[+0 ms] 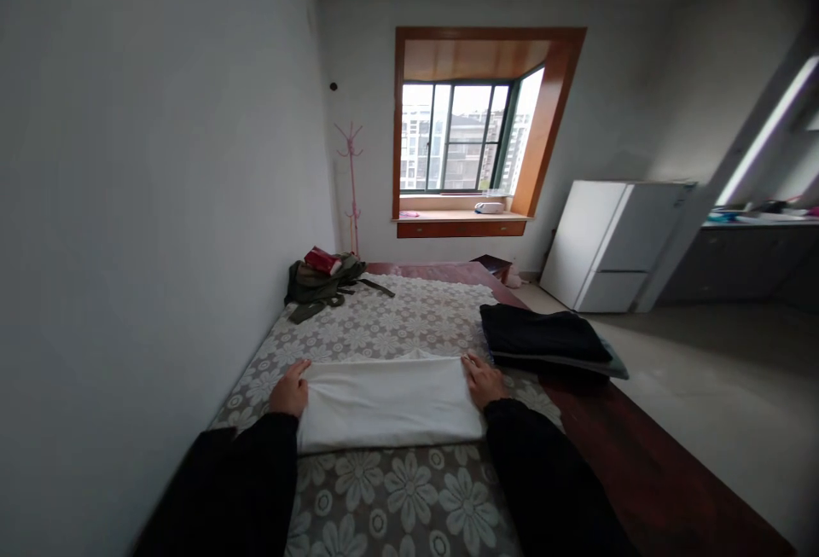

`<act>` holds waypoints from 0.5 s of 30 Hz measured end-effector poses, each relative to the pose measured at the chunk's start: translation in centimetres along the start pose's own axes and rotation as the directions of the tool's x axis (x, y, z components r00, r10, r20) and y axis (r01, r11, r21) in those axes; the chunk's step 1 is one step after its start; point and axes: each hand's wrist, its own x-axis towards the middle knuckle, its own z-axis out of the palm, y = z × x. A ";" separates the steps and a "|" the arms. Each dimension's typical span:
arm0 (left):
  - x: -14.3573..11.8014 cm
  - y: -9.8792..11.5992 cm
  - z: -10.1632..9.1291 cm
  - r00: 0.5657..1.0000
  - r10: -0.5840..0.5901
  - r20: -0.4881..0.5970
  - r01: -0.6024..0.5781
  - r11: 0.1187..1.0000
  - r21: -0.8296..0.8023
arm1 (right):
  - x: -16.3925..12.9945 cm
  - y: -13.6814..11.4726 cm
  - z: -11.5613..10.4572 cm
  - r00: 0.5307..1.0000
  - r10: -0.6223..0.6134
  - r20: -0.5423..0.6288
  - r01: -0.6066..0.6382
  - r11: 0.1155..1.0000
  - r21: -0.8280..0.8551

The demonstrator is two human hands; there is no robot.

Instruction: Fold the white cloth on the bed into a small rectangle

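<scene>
A folded white cloth (390,403) lies as a wide strip on the flower-patterned table cover (409,489). At its far left corner, my left hand (291,388) is closed, fingertips gripping the edge. My right hand (485,380) is closed on the far right corner, fingers over the edge. Between my hands the fabric is mostly flat, with slight creases near the left corner and a small ruffle along the far edge. To the right of my right hand is a stack of folded dark clothes (543,335), with a grey-green layer showing beneath.
A dark green backpack (320,284) with a red item (322,260) on it lies against the left wall. Dark red wood (633,463) forms the surface's right edge. Beyond stand a pink coat rack (351,182), a window bay (461,216) and a white fridge (614,241).
</scene>
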 end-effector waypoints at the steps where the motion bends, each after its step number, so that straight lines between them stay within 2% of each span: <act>1: 0.0 -0.1 -0.3 1.000 0.003 0.013 -0.003 1.000 0.019 | 0.0 0.1 -0.3 1.000 -0.012 0.006 0.012 1.000 -0.009; 4: -0.6 0.2 -1.2 0.999 0.012 0.053 -0.017 0.996 0.086 | -0.4 -0.4 -1.7 0.999 -0.040 0.012 0.041 0.998 -0.057; 7: -2.3 2.9 -1.0 0.995 0.070 0.078 -0.080 0.986 0.145 | -1.4 -3.3 -3.3 0.995 -0.077 -0.057 0.071 0.992 -0.103; 9: -3.8 6.3 0.3 0.979 0.172 0.105 -0.187 0.970 0.155 | -2.4 -7.0 -3.6 0.983 -0.175 -0.059 0.171 0.983 -0.069; 11: -5.4 10.3 2.4 0.945 0.292 0.145 -0.312 0.940 0.136 | -3.4 -11.2 -3.2 0.957 -0.290 0.026 0.290 0.957 0.016; 13: -6.6 13.6 4.7 0.922 0.351 0.162 -0.372 0.919 0.127 | -4.3 -14.7 -2.2 0.948 -0.300 0.107 0.295 0.953 0.066; 15: -7.5 15.6 6.5 0.925 0.348 0.154 -0.369 0.919 0.136 | -4.8 -16.8 -1.0 0.952 -0.272 0.139 0.263 0.961 0.082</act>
